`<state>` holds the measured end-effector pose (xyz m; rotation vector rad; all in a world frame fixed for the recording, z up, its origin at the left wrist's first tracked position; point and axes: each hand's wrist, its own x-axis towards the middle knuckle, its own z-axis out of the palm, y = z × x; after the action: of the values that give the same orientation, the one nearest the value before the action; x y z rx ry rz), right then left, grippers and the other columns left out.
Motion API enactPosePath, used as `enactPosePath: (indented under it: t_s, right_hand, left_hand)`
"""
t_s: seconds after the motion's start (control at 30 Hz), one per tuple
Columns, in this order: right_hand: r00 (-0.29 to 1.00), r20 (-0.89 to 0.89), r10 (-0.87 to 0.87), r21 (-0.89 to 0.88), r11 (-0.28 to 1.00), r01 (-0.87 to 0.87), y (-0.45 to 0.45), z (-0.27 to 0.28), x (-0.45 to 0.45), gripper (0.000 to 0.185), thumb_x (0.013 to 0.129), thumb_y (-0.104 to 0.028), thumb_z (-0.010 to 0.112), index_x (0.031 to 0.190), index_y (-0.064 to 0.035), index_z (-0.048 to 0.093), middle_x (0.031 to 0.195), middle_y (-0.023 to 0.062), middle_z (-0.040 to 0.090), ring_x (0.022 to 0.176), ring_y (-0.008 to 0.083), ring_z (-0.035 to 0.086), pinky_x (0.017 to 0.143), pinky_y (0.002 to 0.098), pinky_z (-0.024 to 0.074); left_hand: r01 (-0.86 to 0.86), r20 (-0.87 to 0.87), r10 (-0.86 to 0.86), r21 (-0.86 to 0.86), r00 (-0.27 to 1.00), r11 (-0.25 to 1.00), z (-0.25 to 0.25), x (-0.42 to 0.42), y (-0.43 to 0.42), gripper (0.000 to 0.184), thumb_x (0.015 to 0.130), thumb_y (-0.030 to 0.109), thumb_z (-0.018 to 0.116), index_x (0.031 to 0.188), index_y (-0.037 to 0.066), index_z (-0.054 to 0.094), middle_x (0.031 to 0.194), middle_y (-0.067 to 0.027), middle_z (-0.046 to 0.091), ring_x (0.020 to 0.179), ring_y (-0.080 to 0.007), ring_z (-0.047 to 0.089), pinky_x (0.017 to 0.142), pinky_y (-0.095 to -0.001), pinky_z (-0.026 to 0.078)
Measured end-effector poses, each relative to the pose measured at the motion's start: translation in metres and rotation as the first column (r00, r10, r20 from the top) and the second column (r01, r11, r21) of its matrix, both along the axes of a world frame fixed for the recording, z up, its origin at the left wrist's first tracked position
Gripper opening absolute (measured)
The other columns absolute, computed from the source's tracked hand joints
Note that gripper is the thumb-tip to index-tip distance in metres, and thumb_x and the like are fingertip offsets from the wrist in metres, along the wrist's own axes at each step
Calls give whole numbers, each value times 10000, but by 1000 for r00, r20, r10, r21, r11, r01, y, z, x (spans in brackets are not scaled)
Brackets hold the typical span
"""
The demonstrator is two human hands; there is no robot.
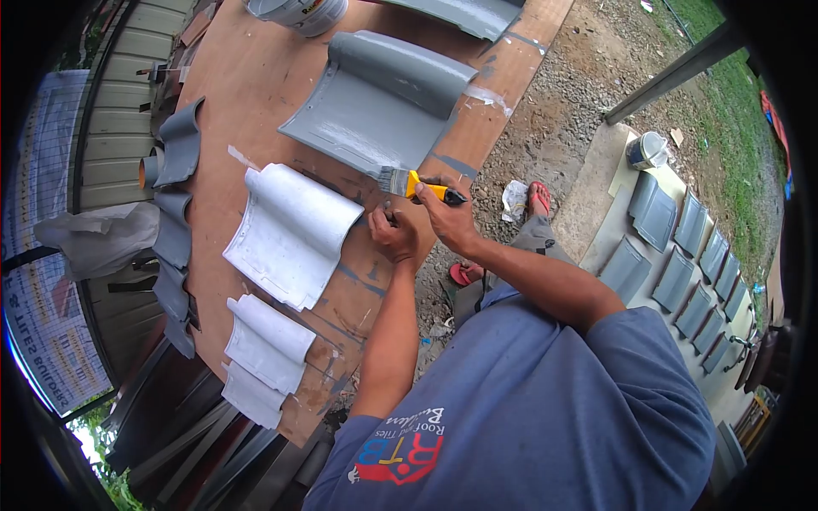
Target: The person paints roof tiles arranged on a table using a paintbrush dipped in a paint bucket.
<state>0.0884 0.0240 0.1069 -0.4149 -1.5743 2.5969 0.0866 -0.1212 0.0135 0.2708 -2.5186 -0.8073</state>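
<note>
One grey tile lies on the table, beyond a white tile. Right hand clamped on brush, bristles by grey edge; left hand curled near, pinch unclear. Likely coating; another stroke would call for bristles flat.

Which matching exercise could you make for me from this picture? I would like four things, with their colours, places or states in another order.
1. Paintbrush
2. Tile nearest the bristles
3. Sandals
4. T-shirt

A. red
B. marked with a printed logo
C. in the right hand
D. grey

Pairs: 1-C, 2-D, 3-A, 4-B
</note>
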Motion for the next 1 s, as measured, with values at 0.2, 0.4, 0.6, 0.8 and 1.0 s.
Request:
enactPosePath:
  t_s: [0.2,0.4,0.6,0.8,1.0]
  right_hand:
    - [995,-92,-28,246,968,50,41,-7,32,201,1033,-119,716,1130,53,679,967,92,738,890,135,725,771,282,592]
    - [993,-116,6,196,980,17,-1,-16,-8,182,1027,-123,725,1094,39,673,933,93,734,846,125,710,735,272,578]
    - [944,-329,12,514,841,169,29,18,-43,209,1026,-157,739,1143,9,690,942,86,743,812,123,697,733,278,569]
    - [965,-78,249,535,827,-171,101,57,-30,275,988,-151,783,1200,12,717,982,96,743,839,134,713,749,267,576]
    - [925,-176,336,789,610,-71,147,107,-41,203,914,-93,838,1079,13,784,1171,147,733,1120,211,691,942,320,550]
  left_hand:
    - [-3,113,-11,129,994,992,17,4,5,373,901,191,634,1191,-42,646,1076,-219,642,930,-414,661,802,-491,547]
    - [17,-66,-17,13,998,1000,3,-1,1,324,865,105,658,1166,-15,667,1037,-187,642,881,-363,667,792,-470,546]
    - [16,62,-27,170,998,985,20,5,3,319,884,116,637,1184,6,635,1062,-196,641,986,-412,660,830,-507,555]
    - [1,53,-13,225,998,974,11,8,-1,309,890,125,653,1184,30,644,1080,-179,653,991,-405,666,843,-509,559]
    - [21,97,-40,193,995,981,17,9,-2,279,895,136,654,1167,74,656,1107,-169,679,994,-412,676,839,-496,569]
